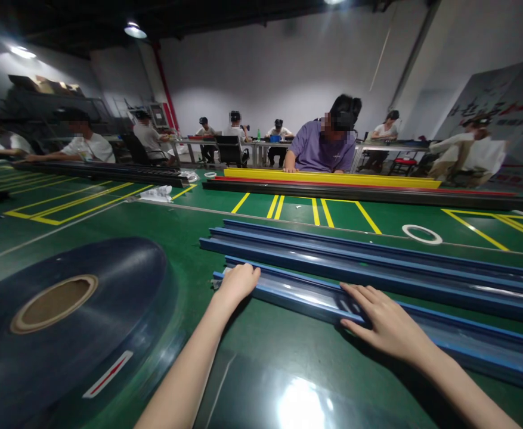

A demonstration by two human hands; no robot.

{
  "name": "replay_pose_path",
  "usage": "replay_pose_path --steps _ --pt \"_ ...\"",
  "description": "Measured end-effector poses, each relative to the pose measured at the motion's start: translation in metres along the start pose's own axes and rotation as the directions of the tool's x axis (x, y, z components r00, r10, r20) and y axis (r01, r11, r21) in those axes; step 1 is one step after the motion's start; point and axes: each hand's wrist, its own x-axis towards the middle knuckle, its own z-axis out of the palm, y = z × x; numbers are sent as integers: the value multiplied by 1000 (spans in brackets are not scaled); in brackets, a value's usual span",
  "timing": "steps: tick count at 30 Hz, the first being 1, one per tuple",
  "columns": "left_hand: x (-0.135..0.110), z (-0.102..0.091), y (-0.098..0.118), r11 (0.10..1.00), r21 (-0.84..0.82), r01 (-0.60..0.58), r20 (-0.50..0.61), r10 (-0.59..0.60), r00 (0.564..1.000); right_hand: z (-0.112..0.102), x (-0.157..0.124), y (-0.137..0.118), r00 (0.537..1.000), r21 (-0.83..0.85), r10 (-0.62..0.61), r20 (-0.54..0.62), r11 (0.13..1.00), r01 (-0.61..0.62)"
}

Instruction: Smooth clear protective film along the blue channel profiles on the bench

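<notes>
Several long blue rails [377,268] lie side by side on the green surface [261,357], running off to the right. My left hand [238,281] is curled closed at the near rail's left end, gripping that end. Further right, my right hand [384,322] lies flat on the nearest blue rail [315,298], fingers stretched out and pressed on top.
A large dark roll of film [64,322] with a cardboard core lies at my left. A white tape ring [421,234] sits beyond the rails. A person in a purple shirt [321,152] sits opposite behind yellow, red and black rails [333,179]. Others sit at tables behind.
</notes>
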Motion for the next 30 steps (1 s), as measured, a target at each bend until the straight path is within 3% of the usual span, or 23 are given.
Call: replay_pose_path --steps 5,9,14,16,18,20,22,27,30 --pt "-2 -5 -4 986 93 139 -81 -131 988 -4 1 1 999 41 -7 45 999 5" --pt "-7 -14 -13 959 187 211 -177 -179 968 -10 0 5 999 33 7 -37 999 -6" --pt "-16 -23 -10 948 239 212 -344 -121 931 -15 -30 30 983 -55 132 -128 989 -140" --pt "-19 -18 1 958 255 132 -394 -22 919 -17 -51 47 972 -68 192 -134 977 -202" --pt "-19 -7 16 961 275 -36 -407 150 901 -18 -73 65 960 -76 239 -143 965 -252" --pt "-20 9 32 921 277 -274 -372 366 853 -20 -93 82 949 -77 272 -161 955 -287" --pt "-20 26 49 866 256 -430 -353 498 792 -22 -106 95 940 -88 289 -182 947 -308" --pt "-21 55 89 755 241 -610 -359 653 667 -29 -107 103 951 -106 276 -143 951 -292" --pt "-20 62 107 748 256 -612 -336 662 670 -32 -98 95 946 -162 286 -151 937 -309"
